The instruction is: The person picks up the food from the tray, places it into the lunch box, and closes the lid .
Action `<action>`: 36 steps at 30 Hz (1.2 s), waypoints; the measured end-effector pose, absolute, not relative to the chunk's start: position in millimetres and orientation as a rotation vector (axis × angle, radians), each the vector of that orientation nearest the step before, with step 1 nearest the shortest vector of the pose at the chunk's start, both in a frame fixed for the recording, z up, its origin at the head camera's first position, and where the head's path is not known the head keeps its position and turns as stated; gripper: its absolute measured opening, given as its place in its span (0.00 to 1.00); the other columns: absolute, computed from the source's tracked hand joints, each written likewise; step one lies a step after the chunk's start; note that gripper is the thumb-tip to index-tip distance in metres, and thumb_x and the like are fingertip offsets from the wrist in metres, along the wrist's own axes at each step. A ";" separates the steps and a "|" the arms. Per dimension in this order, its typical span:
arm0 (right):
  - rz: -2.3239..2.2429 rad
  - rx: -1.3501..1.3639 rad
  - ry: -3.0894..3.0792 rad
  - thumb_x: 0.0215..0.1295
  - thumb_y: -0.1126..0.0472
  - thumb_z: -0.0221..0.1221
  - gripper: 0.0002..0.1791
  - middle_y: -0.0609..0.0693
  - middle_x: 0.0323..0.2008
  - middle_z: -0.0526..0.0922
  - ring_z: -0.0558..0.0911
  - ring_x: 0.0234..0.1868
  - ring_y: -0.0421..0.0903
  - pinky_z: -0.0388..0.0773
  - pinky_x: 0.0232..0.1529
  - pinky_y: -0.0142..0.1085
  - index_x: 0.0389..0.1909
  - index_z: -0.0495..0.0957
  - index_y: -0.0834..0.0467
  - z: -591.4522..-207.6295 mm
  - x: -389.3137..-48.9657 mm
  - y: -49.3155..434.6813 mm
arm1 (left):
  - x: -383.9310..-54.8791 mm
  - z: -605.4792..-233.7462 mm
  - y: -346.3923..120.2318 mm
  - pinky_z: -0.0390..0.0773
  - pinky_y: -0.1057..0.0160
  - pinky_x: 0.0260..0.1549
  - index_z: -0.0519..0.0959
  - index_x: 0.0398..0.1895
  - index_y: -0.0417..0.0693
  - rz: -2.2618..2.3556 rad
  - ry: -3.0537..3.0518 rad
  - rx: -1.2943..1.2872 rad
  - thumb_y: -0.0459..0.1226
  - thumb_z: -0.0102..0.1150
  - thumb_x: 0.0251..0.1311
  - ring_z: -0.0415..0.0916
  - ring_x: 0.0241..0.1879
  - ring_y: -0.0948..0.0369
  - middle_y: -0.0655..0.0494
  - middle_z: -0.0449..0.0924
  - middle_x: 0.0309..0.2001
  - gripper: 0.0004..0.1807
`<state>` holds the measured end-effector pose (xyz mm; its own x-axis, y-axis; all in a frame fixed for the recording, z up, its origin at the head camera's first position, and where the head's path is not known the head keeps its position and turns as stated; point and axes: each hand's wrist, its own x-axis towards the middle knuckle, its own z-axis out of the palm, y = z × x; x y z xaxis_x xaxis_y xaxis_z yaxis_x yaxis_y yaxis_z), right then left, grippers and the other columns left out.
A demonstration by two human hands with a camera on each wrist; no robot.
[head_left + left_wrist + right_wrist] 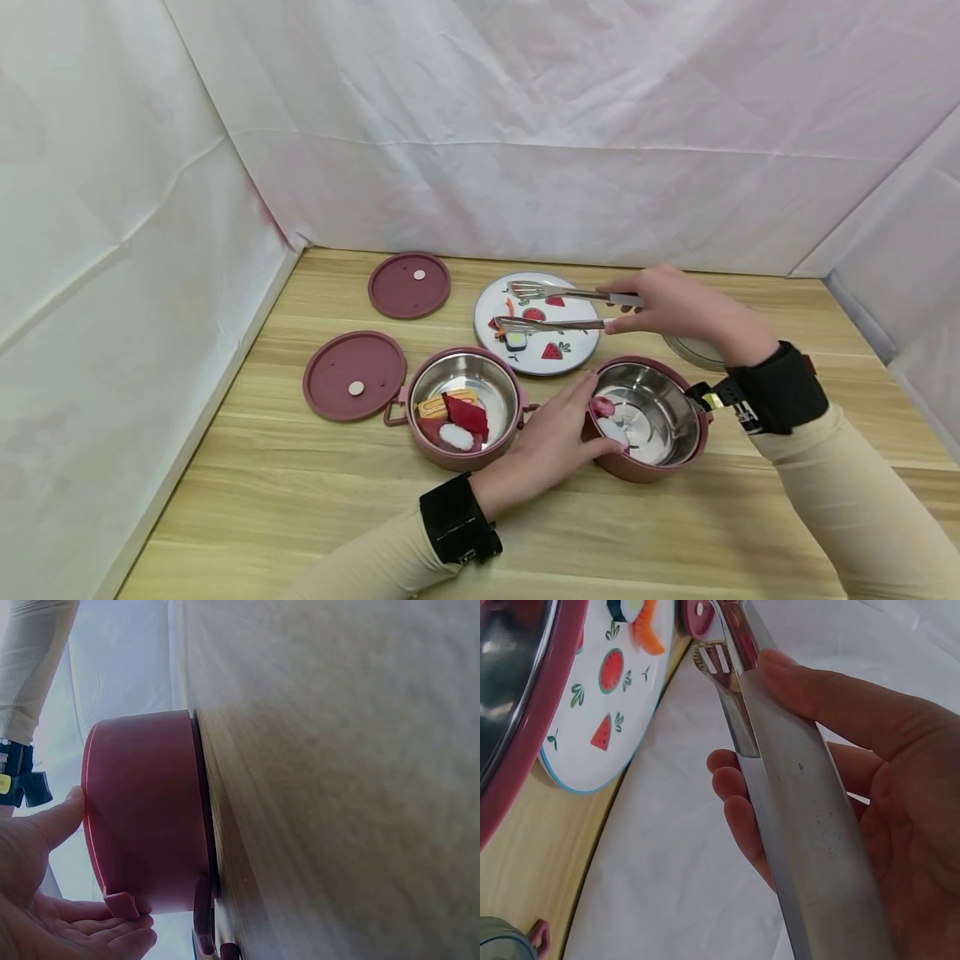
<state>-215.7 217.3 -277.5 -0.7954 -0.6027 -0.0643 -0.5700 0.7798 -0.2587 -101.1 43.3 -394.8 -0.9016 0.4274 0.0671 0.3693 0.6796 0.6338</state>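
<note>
My right fingers (742,825) grip parted tongs (799,795) over the plate (579,343); left fingers (105,930) hold the pot's (146,810) nine-o'clock side. Squeezing gently should serve.

Shiny metal tongs (585,325) are over the smooth, glossy plate (581,346), with dull lids (408,287) to its left, shiny metal-lined pots (491,383) in front and wrinkly cloth (525,125) behind.

The head view is bright, the left-wrist tabletop (360,780) blurred
</note>
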 end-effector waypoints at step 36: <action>-0.168 -0.969 2.740 0.61 0.57 0.63 0.31 0.68 0.52 0.80 0.81 0.45 0.58 0.80 0.48 0.54 0.61 0.70 0.69 -295.8 -229.4 181.0 | -99.7 -393.6 41.3 0.70 0.53 0.64 0.57 0.73 0.49 0.989 2.783 0.624 0.57 0.64 0.52 0.57 0.68 0.59 0.52 0.56 0.74 0.48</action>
<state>-229.4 181.0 -295.8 -0.7549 -0.6316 -0.1766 -0.6054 0.7747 -0.1828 -99.7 41.3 -393.6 -0.9073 0.4198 0.0225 0.3398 0.7008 0.6272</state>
